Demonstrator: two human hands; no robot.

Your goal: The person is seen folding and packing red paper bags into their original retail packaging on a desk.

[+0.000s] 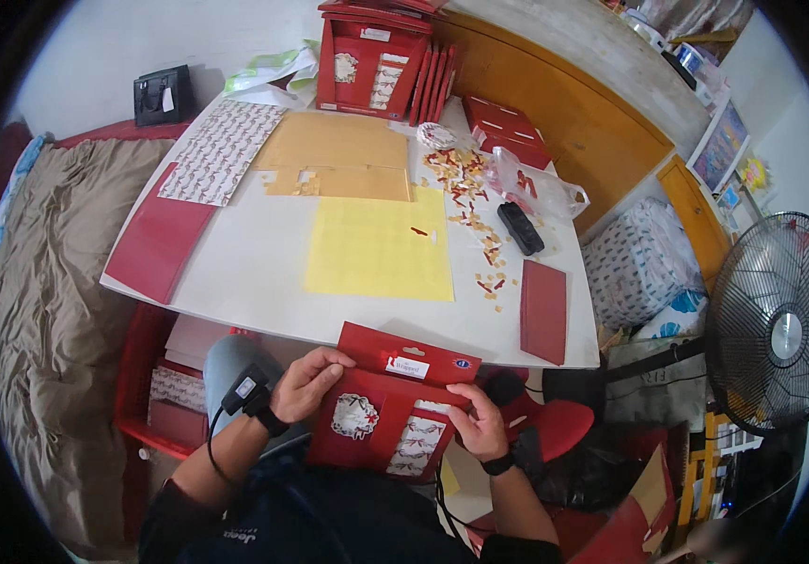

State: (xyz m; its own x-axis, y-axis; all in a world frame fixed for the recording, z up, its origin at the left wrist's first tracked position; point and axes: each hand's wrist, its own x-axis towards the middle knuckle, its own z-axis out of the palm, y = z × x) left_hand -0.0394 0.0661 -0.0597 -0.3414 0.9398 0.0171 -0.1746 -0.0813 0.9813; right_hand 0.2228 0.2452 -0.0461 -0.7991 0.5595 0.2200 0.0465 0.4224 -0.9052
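A red cardboard packet (382,414) is tilted above my lap at the near edge of the table. It has a hang-hole flap with a white label, a round wreath-patterned window and a slanted patterned panel. My left hand (306,383) pinches its upper left edge between thumb and fingers. On the right side, my right hand (479,428) grips the edge, thumb in front beside the patterned panel. A yellow sheet (376,249) lies on the table beyond the packet, with a small red scrap on it.
Small red and gold scraps (461,179) are scattered beside a black case (521,228). Similar red packets (367,80) are stacked at the back. Patterned sheets (221,150), brown sheets (329,150) and red cards (543,310) lie on the white table (263,258). A fan (780,329) stands right.
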